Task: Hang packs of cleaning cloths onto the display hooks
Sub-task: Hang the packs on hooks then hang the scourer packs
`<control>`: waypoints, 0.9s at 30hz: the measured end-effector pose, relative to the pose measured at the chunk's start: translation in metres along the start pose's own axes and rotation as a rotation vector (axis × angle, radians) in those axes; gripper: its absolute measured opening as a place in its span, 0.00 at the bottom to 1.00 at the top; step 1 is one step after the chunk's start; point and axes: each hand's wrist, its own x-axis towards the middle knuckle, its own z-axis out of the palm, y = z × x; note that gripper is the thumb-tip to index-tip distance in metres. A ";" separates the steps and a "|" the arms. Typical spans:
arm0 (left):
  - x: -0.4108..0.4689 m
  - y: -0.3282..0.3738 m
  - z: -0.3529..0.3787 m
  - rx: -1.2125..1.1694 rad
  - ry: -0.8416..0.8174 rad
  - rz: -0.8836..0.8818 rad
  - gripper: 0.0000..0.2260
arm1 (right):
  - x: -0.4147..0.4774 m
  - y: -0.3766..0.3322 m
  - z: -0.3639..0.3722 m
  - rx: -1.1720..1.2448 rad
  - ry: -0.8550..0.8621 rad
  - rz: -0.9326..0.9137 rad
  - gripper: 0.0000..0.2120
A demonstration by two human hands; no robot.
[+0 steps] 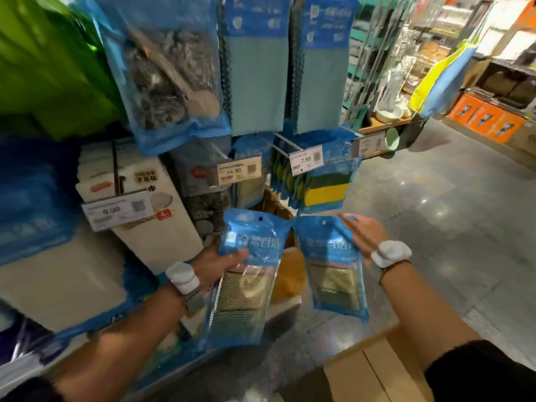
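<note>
My left hand [222, 264] grips a blue pack of cleaning cloths [246, 274] by its left edge, thumb over the front. My right hand [364, 235] holds a second blue pack [333, 268] by its top right corner. Both packs hang upright side by side in front of the display, each with a punched hole at the top. Above them a display hook [285, 143] juts out with a 7.99 price tag [306, 162], and another hook [220, 153] carries a 14.90 tag [239, 171]. Packs of yellow-green sponges [324, 187] hang just above my right-hand pack.
Teal cloth packs [256, 68] and a scourer pack [171, 74] hang on the upper hooks. White packs with a 9.99 tag [116, 210] fill the left. A cardboard box [374, 369] lies at the bottom right. Open aisle floor [449, 213] stretches right toward more shelves [490, 111].
</note>
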 end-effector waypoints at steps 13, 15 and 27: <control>0.008 0.057 0.051 0.673 -0.110 0.198 0.17 | 0.058 -0.043 0.041 0.258 -0.310 0.044 0.11; 0.008 0.064 0.054 0.702 -0.093 0.207 0.18 | 0.059 -0.054 0.046 0.364 -0.339 0.050 0.11; 0.012 0.083 0.073 0.652 0.034 0.313 0.15 | 0.097 -0.078 0.050 0.450 -0.535 0.035 0.14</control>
